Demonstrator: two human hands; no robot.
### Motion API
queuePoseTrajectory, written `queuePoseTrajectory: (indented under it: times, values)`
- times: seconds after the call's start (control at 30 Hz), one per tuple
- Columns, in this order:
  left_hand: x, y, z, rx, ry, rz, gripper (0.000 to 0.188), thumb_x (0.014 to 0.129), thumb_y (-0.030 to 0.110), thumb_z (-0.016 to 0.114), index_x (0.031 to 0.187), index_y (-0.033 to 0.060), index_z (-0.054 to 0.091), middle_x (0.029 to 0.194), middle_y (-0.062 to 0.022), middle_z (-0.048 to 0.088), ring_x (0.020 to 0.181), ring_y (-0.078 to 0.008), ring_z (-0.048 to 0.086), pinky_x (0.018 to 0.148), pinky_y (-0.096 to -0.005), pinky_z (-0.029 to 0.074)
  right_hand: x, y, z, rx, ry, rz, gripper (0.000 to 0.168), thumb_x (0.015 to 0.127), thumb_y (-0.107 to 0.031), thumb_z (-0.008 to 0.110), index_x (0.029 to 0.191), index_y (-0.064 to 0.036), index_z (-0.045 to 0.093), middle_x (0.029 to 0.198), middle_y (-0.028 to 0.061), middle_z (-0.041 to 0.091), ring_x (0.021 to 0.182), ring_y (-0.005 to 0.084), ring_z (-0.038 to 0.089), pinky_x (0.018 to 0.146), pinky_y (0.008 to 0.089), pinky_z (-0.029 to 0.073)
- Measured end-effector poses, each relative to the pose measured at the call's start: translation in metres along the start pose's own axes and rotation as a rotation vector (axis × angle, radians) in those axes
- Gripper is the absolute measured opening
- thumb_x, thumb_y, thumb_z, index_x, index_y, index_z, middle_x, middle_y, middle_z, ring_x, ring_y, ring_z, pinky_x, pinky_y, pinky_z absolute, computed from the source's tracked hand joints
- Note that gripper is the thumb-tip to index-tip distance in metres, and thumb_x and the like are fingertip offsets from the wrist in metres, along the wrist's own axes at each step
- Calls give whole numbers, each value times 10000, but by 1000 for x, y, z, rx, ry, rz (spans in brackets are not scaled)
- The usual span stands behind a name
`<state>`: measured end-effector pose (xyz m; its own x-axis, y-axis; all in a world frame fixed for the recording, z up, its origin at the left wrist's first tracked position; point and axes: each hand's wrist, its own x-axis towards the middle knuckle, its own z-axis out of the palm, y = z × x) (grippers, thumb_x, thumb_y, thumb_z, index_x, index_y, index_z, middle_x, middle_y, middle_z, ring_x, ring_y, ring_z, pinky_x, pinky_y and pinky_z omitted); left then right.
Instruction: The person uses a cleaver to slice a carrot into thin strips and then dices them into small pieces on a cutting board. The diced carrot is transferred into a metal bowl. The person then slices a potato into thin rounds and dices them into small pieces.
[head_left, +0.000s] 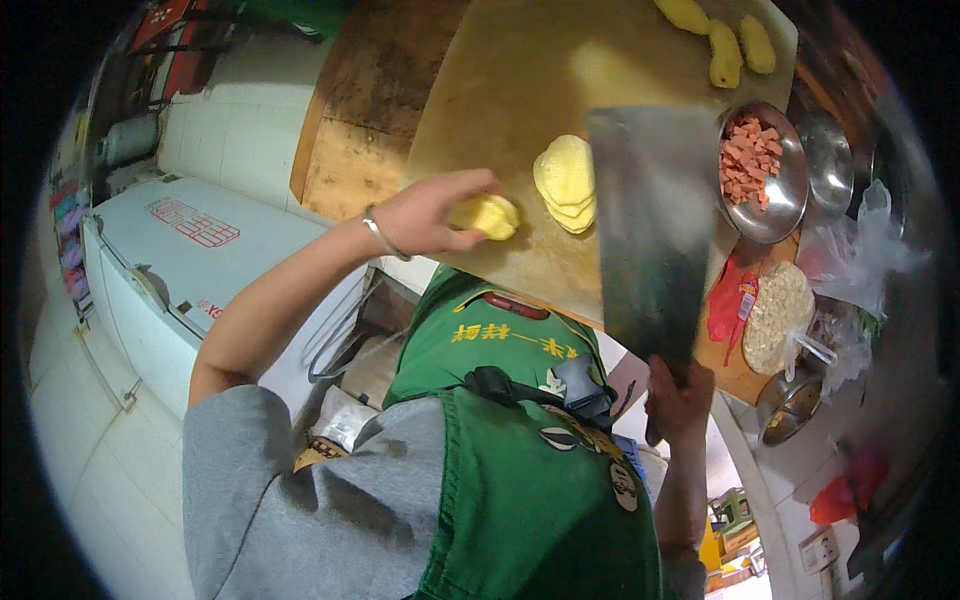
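My right hand grips the handle of a broad steel cleaver, its blade lying over the right part of a large cutting board. Around one end of a peeled yellow potato piece curl the fingers of my left hand, near the board's left front edge. Between the two hands, overlapping potato slices lie on the board, just left of the blade. Several peeled whole potatoes rest at the far right corner of the board.
Right of the board stand a steel bowl of diced pink meat, another steel bowl, plastic bags, a bag of pale grains and a small metal bowl. A white chest freezer stands at left.
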<state>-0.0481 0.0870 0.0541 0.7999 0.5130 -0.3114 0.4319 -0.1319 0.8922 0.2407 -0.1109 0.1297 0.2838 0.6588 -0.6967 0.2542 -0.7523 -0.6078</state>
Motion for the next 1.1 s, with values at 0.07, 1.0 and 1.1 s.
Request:
queuePoseTrajectory:
  times: [0.07, 1.0, 1.1]
  values:
    - [-15, -7, -13, -46, -39, -78, 410, 710, 139, 650, 1085, 54, 507, 996, -136, 573, 950, -303, 554, 832, -344, 446, 21, -8, 15, -121, -105, -163, 166, 833, -135, 566, 730, -6, 552, 511, 56, 514, 433, 143, 494, 413, 282, 368]
    - [-12, -14, 105, 358, 920, 28, 640, 655, 167, 751, 1217, 55, 466, 1169, -149, 488, 1039, -311, 461, 887, -379, 384, 42, -41, 20, -791, -128, -602, 267, 789, -77, 574, 1051, -45, 613, 638, 168, 580, 529, 315, 585, 487, 380, 467]
    - [-16, -23, 103, 458, 798, 211, 506, 660, 94, 720, 1134, 62, 547, 1119, -98, 541, 981, -279, 498, 837, -352, 419, 44, -40, 20, -777, -135, -584, 280, 795, -77, 568, 1072, -44, 604, 612, 162, 565, 527, 306, 581, 488, 373, 462]
